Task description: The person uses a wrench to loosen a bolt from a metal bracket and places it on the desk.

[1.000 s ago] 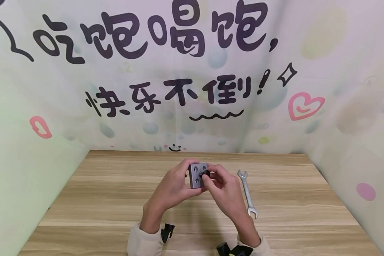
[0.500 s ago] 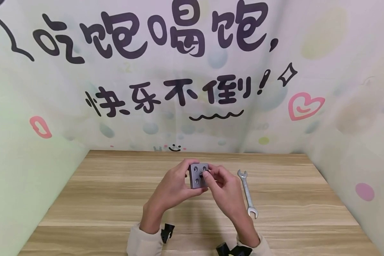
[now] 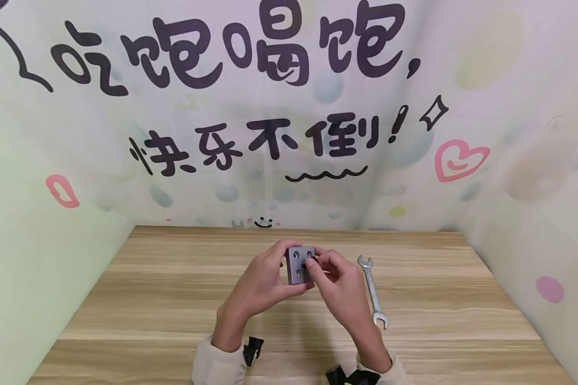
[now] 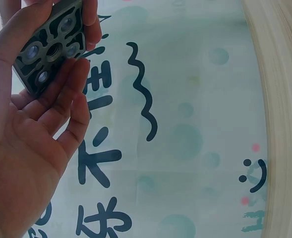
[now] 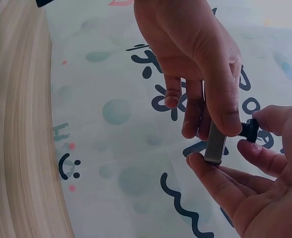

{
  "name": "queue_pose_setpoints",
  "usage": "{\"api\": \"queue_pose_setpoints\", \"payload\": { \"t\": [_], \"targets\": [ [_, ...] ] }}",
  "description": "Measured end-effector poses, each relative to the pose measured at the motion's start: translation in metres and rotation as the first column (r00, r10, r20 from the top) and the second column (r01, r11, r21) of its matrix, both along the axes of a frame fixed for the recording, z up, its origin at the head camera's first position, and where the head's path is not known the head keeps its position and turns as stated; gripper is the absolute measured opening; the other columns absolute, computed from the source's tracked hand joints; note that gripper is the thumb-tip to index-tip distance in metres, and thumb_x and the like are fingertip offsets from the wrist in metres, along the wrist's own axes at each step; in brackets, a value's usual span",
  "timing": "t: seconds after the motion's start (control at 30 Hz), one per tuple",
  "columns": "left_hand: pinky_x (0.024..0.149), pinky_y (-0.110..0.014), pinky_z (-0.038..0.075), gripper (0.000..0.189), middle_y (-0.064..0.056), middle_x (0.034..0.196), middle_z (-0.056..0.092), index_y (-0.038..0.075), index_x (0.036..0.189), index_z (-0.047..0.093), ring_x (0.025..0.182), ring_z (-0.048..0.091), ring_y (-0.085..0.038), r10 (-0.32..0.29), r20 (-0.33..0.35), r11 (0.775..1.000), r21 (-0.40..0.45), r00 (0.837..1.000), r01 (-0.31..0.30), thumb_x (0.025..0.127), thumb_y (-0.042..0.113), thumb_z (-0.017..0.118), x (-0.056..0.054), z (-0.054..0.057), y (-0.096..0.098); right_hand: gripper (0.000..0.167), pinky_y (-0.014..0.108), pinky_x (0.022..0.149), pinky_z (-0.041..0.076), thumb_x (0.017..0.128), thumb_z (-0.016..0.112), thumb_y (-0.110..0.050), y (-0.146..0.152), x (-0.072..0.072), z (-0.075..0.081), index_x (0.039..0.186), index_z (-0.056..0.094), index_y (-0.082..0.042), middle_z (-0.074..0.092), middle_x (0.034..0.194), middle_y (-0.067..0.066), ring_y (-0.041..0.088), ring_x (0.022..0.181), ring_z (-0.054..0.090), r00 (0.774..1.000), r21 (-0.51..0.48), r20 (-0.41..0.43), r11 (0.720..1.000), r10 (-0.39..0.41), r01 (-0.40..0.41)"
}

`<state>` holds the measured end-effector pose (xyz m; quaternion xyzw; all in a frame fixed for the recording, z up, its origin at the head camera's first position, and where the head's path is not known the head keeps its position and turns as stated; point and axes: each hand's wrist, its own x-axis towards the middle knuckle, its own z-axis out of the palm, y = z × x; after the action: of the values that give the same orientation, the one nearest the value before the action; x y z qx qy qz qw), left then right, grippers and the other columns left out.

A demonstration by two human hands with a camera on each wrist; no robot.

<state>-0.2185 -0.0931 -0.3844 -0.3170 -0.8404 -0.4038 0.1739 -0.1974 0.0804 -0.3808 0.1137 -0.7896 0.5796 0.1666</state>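
My left hand (image 3: 262, 280) holds a small grey metal plate (image 3: 295, 269) upright over the table, gripping it by its edges. The plate has a hole near each corner. In the left wrist view its back face (image 4: 32, 51) shows dark recesses and a threaded hole in the middle. My right hand (image 3: 342, 289) pinches a black bolt (image 5: 253, 130) between thumb and finger at the plate's middle. Seen edge-on in the right wrist view, the bolt's threaded shank points at the plate, its tip hidden behind the left thumb. Another right finger (image 5: 198, 161) touches the plate's end.
An open-end wrench (image 3: 373, 291) lies on the wooden table (image 3: 173, 278), right of my right hand. Behind stands a printed cloth wall (image 3: 265, 187), with side walls left and right. Black camera mounts (image 3: 252, 350) sit at my wrists.
My right thumb and fingers have shifted round the bolt's head. The plate has moved very slightly to the right; the left hand keeps its hold. The wrench has not moved.
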Motion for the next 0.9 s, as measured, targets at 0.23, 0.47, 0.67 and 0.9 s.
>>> {"api": "queue_pose_setpoints", "payload": {
  "t": [0.23,0.47,0.67,0.9],
  "targets": [
    [0.072,-0.026,0.054,0.068,-0.008,0.107,0.067,0.002,0.127,0.053,0.084,0.063,-0.015,-0.002,-0.004,1.000,0.002,1.000,0.002,0.072,0.019,0.089,0.0000,-0.0005,-0.0003,0.011,0.026,0.074,0.058,0.091,0.071,-0.010,-0.0001,0.0001,0.0001,0.083,0.065,-0.006,0.072,0.113,0.015,0.018,0.091,0.072,1.000,-0.004,-0.010,1.000,0.013,-0.013],
    [0.072,-0.026,0.054,0.069,-0.007,0.107,0.067,0.002,0.127,0.053,0.085,0.062,-0.014,-0.005,-0.003,1.000,0.007,1.000,0.005,0.071,0.019,0.090,0.0001,-0.0005,-0.0009,0.007,0.026,0.075,0.058,0.090,0.071,-0.007,0.0000,0.0005,0.0003,0.086,0.066,-0.005,0.071,0.114,0.015,0.018,0.090,0.071,1.000,0.000,-0.013,1.000,0.018,-0.019],
    [0.072,-0.026,0.054,0.070,-0.007,0.108,0.066,0.003,0.129,0.052,0.086,0.062,-0.013,-0.005,0.005,1.000,-0.001,1.000,0.005,0.072,0.020,0.089,-0.0001,-0.0001,-0.0018,0.004,0.028,0.076,0.058,0.091,0.071,-0.007,0.0003,0.0009,0.0004,0.090,0.066,-0.005,0.071,0.116,0.015,0.019,0.092,0.072,0.999,0.010,-0.011,0.999,0.030,-0.030],
    [0.072,-0.025,0.054,0.070,-0.007,0.108,0.066,0.004,0.129,0.052,0.086,0.062,-0.014,0.002,0.015,1.000,-0.003,1.000,-0.002,0.072,0.020,0.089,0.0004,0.0004,-0.0022,0.004,0.030,0.078,0.058,0.090,0.071,-0.006,0.0001,0.0017,0.0010,0.093,0.068,-0.005,0.070,0.118,0.016,0.023,0.096,0.072,1.000,0.022,-0.002,0.999,0.031,-0.031]
  ]
}}
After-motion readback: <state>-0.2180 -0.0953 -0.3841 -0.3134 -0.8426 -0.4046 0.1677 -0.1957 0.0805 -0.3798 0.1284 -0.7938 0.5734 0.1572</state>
